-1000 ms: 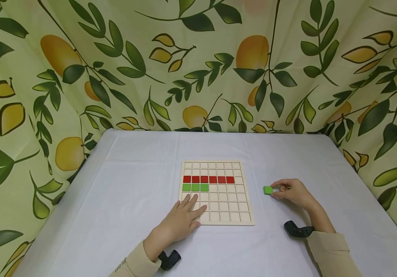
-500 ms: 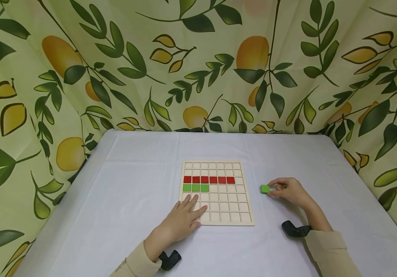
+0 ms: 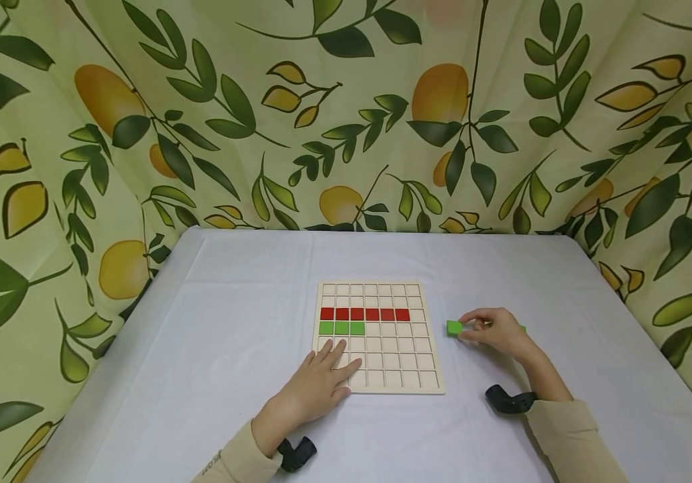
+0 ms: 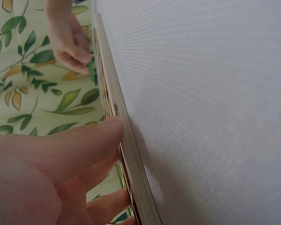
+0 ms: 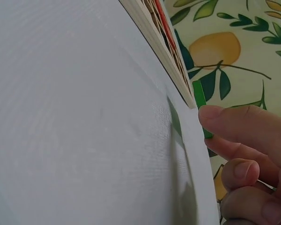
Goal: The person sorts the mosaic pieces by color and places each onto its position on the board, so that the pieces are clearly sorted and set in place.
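A pale wooden grid board (image 3: 400, 362) lies on the white cloth. Red square tiles (image 3: 372, 314) fill most of one row, and three green tiles (image 3: 342, 328) sit in the row below, at its left end. My left hand (image 3: 312, 386) rests with spread fingers on the board's near left corner, its thumb by the edge in the left wrist view. Right of the board, my right hand (image 3: 499, 333) pinches a green square tile (image 3: 454, 329) between thumb and finger. The right wrist view shows this tile (image 5: 199, 92) held on edge above the cloth.
A bit of green (image 3: 524, 329) shows behind the right hand, mostly hidden. Black wrist devices (image 3: 510, 400) are worn at both cuffs. A leaf-and-fruit patterned curtain (image 3: 346, 134) closes off the back and sides of the table (image 3: 231, 268).
My right hand has moved left toward the board with the green tile in its pinch. A green bit has come into view behind that hand. The left hand stays in place.
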`<state>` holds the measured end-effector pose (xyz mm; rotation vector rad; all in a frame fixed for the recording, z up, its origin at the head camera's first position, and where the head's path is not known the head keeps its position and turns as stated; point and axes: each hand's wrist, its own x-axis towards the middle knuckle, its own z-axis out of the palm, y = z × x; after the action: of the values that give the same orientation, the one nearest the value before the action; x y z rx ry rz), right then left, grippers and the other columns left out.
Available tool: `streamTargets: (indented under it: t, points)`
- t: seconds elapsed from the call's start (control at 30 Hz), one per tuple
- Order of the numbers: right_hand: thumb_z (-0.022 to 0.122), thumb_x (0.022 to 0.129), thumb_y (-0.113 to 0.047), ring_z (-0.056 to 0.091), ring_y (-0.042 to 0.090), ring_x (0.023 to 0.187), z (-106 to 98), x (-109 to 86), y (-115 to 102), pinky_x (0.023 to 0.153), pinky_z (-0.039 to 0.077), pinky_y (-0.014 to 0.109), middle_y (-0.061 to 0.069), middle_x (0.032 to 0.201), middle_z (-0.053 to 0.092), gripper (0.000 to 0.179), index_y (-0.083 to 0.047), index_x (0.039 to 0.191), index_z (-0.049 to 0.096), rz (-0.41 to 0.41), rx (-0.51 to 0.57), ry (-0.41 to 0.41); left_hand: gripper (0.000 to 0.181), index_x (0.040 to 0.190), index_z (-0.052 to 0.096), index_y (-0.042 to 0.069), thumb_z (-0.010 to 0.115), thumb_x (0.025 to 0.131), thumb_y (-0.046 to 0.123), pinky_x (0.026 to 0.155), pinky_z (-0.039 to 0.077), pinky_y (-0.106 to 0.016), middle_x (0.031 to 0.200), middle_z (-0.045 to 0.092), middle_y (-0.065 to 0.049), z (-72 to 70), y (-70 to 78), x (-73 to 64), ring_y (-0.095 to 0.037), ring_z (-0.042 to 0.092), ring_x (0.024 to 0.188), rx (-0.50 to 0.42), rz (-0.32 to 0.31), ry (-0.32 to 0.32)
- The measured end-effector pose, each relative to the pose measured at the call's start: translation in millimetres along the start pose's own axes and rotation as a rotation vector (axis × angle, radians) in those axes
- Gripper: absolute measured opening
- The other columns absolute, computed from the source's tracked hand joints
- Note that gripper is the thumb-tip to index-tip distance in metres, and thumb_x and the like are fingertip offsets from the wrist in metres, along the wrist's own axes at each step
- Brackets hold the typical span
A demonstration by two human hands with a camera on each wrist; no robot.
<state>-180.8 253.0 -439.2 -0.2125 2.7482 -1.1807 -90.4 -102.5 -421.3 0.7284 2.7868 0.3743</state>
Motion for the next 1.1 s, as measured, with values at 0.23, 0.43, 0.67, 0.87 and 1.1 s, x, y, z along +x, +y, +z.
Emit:
streamTargets:
  t: [0.23,0.43,0.67,0.87,1.1]
  points:
    - [0.077,0.078,-0.008,0.037,0.002,0.058,3,2.5,-4,0.052,0.033,0.018,-0.003,0.067,0.044,0.029,0.006,0.101,0.069,-0.033,0.017,-0.021,0.048,0.143,0.048,0.024,0.057,0.095,0.028,0.114,0.034,-0.061,0.158,0.033,-0.014,-0.6,0.9,-0.4,-0.038,0.029,0.147,-0.006,-0.005,-0.001]
    - [0.077,0.078,-0.009,0.038,0.003,0.058,6,4.1,-9,0.052,0.033,0.018,-0.003,0.066,0.043,0.029,0.006,0.101,0.069,-0.040,0.014,-0.031,0.048,0.143,0.048,0.024,0.056,0.096,0.029,0.114,0.033,-0.060,0.158,0.032,-0.014,0.1,0.7,-0.4,-0.038,0.029,0.147,-0.002,-0.006,-0.004]
    - [0.078,0.078,-0.011,0.037,0.003,0.059,9,5.8,-14,0.053,0.032,0.019,-0.003,0.066,0.042,0.029,0.004,0.101,0.069,-0.045,0.002,-0.027,0.049,0.143,0.048,0.025,0.056,0.095,0.028,0.114,0.034,-0.060,0.158,0.033,-0.014,-0.6,1.0,0.0,-0.038,0.030,0.147,0.015,-0.002,-0.002]
    - [0.078,0.077,-0.011,0.037,0.003,0.058,11,8.7,-16,0.051,0.032,0.018,-0.003,0.066,0.044,0.029,0.004,0.101,0.069,-0.050,0.012,-0.030,0.049,0.143,0.048,0.024,0.056,0.095,0.028,0.114,0.034,-0.060,0.158,0.033,-0.014,-1.5,1.7,-0.1,-0.038,0.030,0.147,0.017,-0.003,-0.003]
    - [0.077,0.077,-0.009,0.038,0.004,0.059,15,11.0,-20,0.051,0.032,0.019,-0.002,0.066,0.044,0.027,0.004,0.100,0.069,-0.065,0.011,-0.035,0.048,0.143,0.047,0.024,0.055,0.096,0.029,0.115,0.034,-0.059,0.158,0.032,-0.014,-0.4,0.9,0.1,-0.037,0.029,0.147,0.026,-0.008,-0.011]
